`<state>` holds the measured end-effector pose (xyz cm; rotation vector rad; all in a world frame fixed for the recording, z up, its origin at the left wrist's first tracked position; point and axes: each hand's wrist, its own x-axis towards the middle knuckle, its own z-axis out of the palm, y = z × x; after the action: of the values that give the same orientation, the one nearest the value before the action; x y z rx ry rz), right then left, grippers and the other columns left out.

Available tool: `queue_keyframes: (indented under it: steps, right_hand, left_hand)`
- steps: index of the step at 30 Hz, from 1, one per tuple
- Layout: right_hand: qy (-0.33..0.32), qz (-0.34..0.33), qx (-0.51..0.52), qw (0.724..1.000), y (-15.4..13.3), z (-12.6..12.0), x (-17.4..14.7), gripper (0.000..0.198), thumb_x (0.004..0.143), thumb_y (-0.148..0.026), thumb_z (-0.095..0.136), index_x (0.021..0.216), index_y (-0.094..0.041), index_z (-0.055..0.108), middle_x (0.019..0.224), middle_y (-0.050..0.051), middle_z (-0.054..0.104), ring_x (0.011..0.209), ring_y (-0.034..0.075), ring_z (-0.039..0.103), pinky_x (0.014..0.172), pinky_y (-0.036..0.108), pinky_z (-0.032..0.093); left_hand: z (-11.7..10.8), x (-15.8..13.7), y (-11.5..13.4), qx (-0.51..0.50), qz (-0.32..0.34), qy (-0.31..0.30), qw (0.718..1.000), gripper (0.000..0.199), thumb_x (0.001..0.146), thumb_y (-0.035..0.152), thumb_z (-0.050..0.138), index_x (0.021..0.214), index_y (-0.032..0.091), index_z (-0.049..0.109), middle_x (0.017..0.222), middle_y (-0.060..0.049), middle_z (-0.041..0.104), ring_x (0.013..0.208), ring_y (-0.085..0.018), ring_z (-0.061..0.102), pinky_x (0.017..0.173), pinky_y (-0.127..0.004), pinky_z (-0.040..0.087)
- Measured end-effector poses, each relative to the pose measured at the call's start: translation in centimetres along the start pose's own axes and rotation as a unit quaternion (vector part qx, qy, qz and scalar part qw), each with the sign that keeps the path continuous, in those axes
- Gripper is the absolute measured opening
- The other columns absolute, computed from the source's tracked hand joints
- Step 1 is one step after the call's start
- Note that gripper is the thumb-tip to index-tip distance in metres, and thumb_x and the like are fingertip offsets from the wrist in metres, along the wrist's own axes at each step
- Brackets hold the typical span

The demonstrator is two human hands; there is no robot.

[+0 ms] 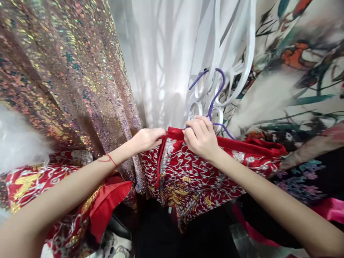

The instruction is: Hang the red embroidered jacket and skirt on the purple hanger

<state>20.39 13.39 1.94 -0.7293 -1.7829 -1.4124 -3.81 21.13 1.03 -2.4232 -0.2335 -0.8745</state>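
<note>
The red satin garment with silver and gold embroidery point(193, 172) is hanging mid-frame, its top edge pinched at the collar opening, right under a purple wire hanger point(215, 96) that's hooked among white plastic hangers point(231, 53). For this kind of step, the collar edges are best kept level and pulled snug toward each other, so the neckline gets seated evenly on the hanger shoulders and the slippery satin isn't let slide off one side. A light pinch is probably enough; the embroidery could be snagged by a hard tug.

The left hand point(147, 139) is closed on the left edge of the collar, fingers curled over the red trim, wrist roughly level, a thin red string bracelet point(107, 159) worn on it. The right hand point(200, 138) is clamped on the right edge, knuckles up, and it looks like the hanger's lower wire is caught under the fingers too, though that's hard to tell from here. The hands are close but not touching.

Around it: a sequinned iridescent fabric point(67, 71) at left, a sheer white curtain point(161, 64) behind, a floral printed cloth point(295, 71) at right.
</note>
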Motion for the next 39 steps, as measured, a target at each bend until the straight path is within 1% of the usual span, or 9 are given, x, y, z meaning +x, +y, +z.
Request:
queue_keyframes:
  steps: [3,8,13,17,23,26,32,36,39]
  right_hand:
    - [-0.011,0.013,-0.001,1.0,-0.4,0.1,0.0,0.019,0.09,-0.009,0.053,0.076,-0.021,0.054,0.088,0.005,0.064,0.084,0.017,0.053,0.095,0.037,0.049]
    - [-0.018,0.025,0.019,0.999,-0.5,0.2,-0.3,0.018,0.089,-0.01,0.054,0.075,-0.021,0.055,0.09,0.006,0.066,0.087,0.018,0.054,0.096,0.04,0.047]
    - [-0.004,-0.02,0.018,1.0,0.3,0.4,-0.4,0.016,0.09,-0.015,0.058,0.075,-0.021,0.059,0.096,0.006,0.066,0.1,0.02,0.054,0.099,0.041,0.047]
    - [-0.004,-0.038,0.024,0.999,0.6,0.0,-0.3,0.015,0.089,-0.014,0.058,0.077,-0.021,0.061,0.097,0.007,0.066,0.102,0.021,0.053,0.1,0.041,0.047]
    - [-0.045,-0.041,0.01,0.998,0.3,-0.3,-0.6,0.012,0.089,-0.016,0.058,0.079,-0.02,0.064,0.099,0.008,0.066,0.105,0.022,0.054,0.102,0.042,0.046]
    - [-0.036,-0.031,-0.001,0.999,0.0,-0.3,-0.5,0.012,0.089,-0.016,0.058,0.079,-0.02,0.064,0.098,0.008,0.066,0.105,0.021,0.053,0.102,0.04,0.046]
    - [-0.026,0.0,0.015,1.0,-0.9,0.3,-0.5,0.012,0.087,-0.014,0.058,0.078,-0.02,0.062,0.098,0.009,0.065,0.101,0.022,0.054,0.099,0.044,0.046]
    - [-0.08,0.032,0.037,0.996,-1.2,0.4,-1.0,0.011,0.088,-0.016,0.056,0.08,-0.021,0.063,0.103,0.009,0.065,0.107,0.024,0.052,0.103,0.046,0.044]
    - [-0.084,0.038,0.019,0.996,-1.3,0.3,-1.1,0.012,0.089,-0.018,0.056,0.078,-0.021,0.062,0.102,0.009,0.063,0.108,0.024,0.051,0.103,0.046,0.044]
  left_hand:
    - [-1.1,1.2,-0.1,0.057,0.104,0.013,0.993,0.034,0.092,0.013,0.049,0.125,0.019,0.051,0.093,-0.003,0.071,0.072,-0.013,0.063,0.066,-0.026,0.049]
    - [-1.4,1.5,0.4,0.034,0.092,0.038,0.994,0.037,0.081,0.011,0.049,0.118,0.012,0.053,0.09,-0.007,0.07,0.076,-0.016,0.061,0.068,-0.029,0.047]
    - [-1.3,1.2,0.3,0.013,0.091,0.038,0.995,0.031,0.082,0.014,0.051,0.112,0.012,0.054,0.083,-0.006,0.068,0.075,-0.015,0.06,0.067,-0.029,0.045]
    - [-1.7,1.2,-0.4,0.075,0.134,0.07,0.986,0.021,0.092,0.014,0.053,0.112,0.013,0.055,0.076,0.0,0.065,0.066,-0.012,0.055,0.064,-0.026,0.043]
    - [-2.6,1.6,-0.3,0.098,0.213,0.047,0.971,0.029,0.091,0.007,0.059,0.117,0.018,0.058,0.069,0.004,0.06,0.06,-0.01,0.051,0.06,-0.024,0.041]
    - [-2.7,1.8,-0.3,0.072,0.19,0.063,0.977,0.015,0.096,0.01,0.051,0.106,0.017,0.059,0.074,0.001,0.063,0.062,-0.009,0.055,0.06,-0.024,0.043]
    - [-2.7,2.0,-0.2,0.033,0.058,0.11,0.992,0.017,0.102,0.013,0.036,0.094,0.017,0.05,0.062,0.004,0.058,0.05,-0.008,0.05,0.049,-0.022,0.04]
    - [-3.0,2.2,0.0,0.021,0.101,0.068,0.992,0.014,0.1,0.015,0.035,0.103,0.016,0.048,0.066,0.003,0.062,0.049,-0.009,0.052,0.049,-0.023,0.042]
    - [-3.2,2.0,0.0,0.026,0.148,0.003,0.989,0.025,0.097,0.022,0.033,0.114,0.015,0.049,0.073,0.0,0.063,0.053,-0.012,0.056,0.051,-0.026,0.045]
